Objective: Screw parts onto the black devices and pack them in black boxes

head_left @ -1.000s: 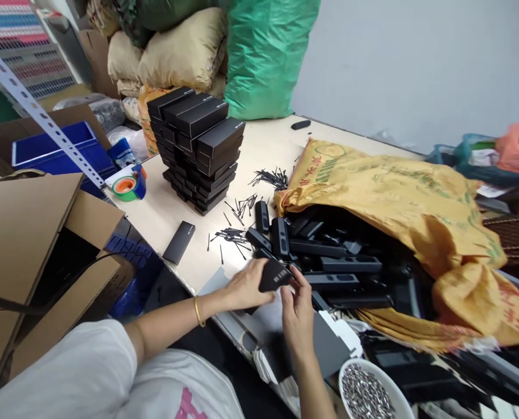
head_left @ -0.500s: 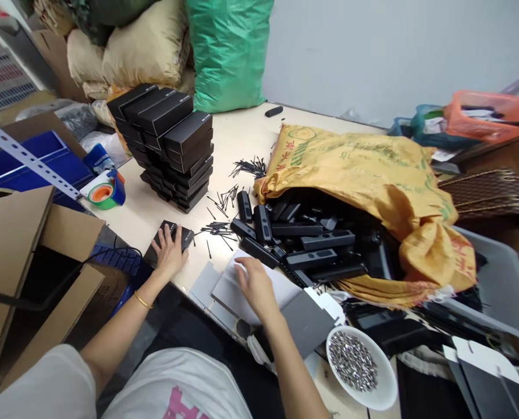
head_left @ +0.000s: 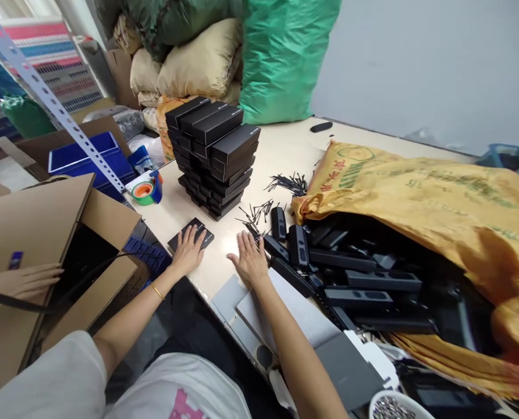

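My left hand (head_left: pixel 188 252) lies with spread fingers on small black boxes (head_left: pixel 206 238) at the table's front edge. Flat over the tabletop, fingers apart, is my right hand (head_left: pixel 251 258), its fingertips beside thin black sticks (head_left: pixel 258 213). Behind both hands rises a tall stack of black boxes (head_left: pixel 216 157). Black handheld devices (head_left: pixel 298 244) spill from the mouth of a yellow woven sack (head_left: pixel 399 192), right of my right hand. Under my right forearm lie a white sheet (head_left: pixel 303 308) and a dark grey flat piece (head_left: pixel 349 369).
Another person's hand (head_left: pixel 28 279) rests by an open cardboard box (head_left: pixel 32 233) at the left. Tape rolls (head_left: pixel 143 191) sit at the table's left edge. A green bag (head_left: pixel 285 58) stands at the back. At the bottom right is a white bowl (head_left: pixel 399 401) of metal parts.
My right hand has moved from the white sheet to the tabletop, nearer the sticks. My left hand stays on the boxes. The view has turned left, and another person's hand has appeared.
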The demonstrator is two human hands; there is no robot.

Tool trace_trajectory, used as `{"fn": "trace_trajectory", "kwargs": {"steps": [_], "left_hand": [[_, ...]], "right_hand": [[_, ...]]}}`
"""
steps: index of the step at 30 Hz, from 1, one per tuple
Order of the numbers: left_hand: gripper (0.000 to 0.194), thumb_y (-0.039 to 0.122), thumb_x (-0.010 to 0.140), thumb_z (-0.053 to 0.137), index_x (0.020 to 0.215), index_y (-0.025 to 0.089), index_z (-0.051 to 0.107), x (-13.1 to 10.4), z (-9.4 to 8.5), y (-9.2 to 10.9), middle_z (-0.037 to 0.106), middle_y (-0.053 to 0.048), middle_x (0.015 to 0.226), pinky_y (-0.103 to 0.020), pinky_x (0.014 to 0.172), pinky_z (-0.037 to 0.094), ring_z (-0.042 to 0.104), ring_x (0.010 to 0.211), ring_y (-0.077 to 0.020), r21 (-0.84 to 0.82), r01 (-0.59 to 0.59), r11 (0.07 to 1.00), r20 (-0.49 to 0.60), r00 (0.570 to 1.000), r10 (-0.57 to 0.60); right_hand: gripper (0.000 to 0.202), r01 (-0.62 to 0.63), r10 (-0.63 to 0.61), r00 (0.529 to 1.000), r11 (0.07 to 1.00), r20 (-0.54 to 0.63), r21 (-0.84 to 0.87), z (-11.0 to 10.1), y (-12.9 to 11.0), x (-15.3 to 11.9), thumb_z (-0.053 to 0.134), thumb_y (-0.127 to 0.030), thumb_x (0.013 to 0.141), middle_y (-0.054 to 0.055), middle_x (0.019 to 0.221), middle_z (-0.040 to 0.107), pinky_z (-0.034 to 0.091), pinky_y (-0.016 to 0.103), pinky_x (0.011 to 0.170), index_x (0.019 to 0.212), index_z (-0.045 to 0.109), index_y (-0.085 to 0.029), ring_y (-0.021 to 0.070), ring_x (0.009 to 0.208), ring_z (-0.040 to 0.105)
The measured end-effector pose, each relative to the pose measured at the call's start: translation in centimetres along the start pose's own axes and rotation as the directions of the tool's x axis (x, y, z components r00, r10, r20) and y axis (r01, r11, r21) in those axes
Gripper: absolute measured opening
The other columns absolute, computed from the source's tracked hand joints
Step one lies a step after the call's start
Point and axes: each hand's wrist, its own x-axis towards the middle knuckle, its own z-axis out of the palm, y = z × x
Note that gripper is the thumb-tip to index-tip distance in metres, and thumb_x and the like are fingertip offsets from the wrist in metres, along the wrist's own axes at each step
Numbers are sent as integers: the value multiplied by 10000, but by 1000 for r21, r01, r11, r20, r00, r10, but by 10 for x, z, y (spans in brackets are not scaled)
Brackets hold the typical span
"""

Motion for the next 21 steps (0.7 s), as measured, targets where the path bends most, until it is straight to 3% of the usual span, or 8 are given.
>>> {"fn": "trace_trajectory", "kwargs": {"steps": [3,6,8,11,14,16,18,21], "left_hand": [[618,248,837,497,1418,186,296,6,-2,2,236,-186,1497,-568,1092,166,192,1390,-334,-46,-45,998,27,999,46],[632,348,827,533,1396,157,334,11,-8,7,271,-205,1470,-576,1090,170,212,1375,-359,-125,-50,991,23,998,53],[619,404,835,517,1364,115,374,14,-12,16,307,-221,1438,-561,1095,184,238,1362,-360,-201,-58,978,-34,998,52],[511,371,879,453,1319,113,415,16,-20,43,380,-193,1385,-480,1102,259,323,1326,-290,-376,-195,906,-128,979,157],[404,283,901,416,1286,162,439,17,-24,81,462,-143,1315,-405,1066,351,429,1246,-222,-559,-349,752,-173,936,306],[355,223,894,412,1240,171,474,17,-23,106,515,-125,1245,-390,1042,381,475,1192,-208,-628,-396,670,-191,913,361],[309,183,881,416,1175,169,512,18,-20,128,565,-108,1146,-380,995,419,521,1109,-203,-665,-405,627,-188,904,385],[281,147,855,445,1120,176,535,24,-12,156,586,-85,1068,-364,935,442,539,1019,-199,-676,-403,617,-104,881,462]], "right_hand": [[661,-74,74,997,996,-2,-59,-10,13,-2,469,-478,874,217,1438,346,50,550,1104,1360,388,-37,316,1361,254],[552,-132,130,989,991,-75,-23,-32,19,-23,454,-432,888,198,1409,403,86,573,1086,1319,453,-87,322,1340,289],[477,-172,176,970,984,-169,41,-53,32,-51,433,-409,897,172,1368,460,175,561,1067,1284,490,-138,309,1295,361],[378,-272,303,918,950,-257,151,-89,63,-114,413,-401,896,143,1143,620,383,468,943,1134,582,-161,275,1077,546],[309,-416,454,866,887,-208,202,-119,83,-186,380,-381,906,87,866,671,461,362,766,918,614,-179,232,830,607],[272,-488,510,849,857,-139,169,-127,83,-222,383,-352,904,66,783,651,457,334,702,827,590,-195,219,754,602],[217,-524,530,846,847,-61,84,-124,76,-244,413,-309,887,69,764,631,446,329,654,787,571,-199,225,723,591],[153,-553,553,833,833,-2,-23,-111,68,-255,448,-254,866,96,797,608,443,342,642,792,563,-185,244,740,576]]}}
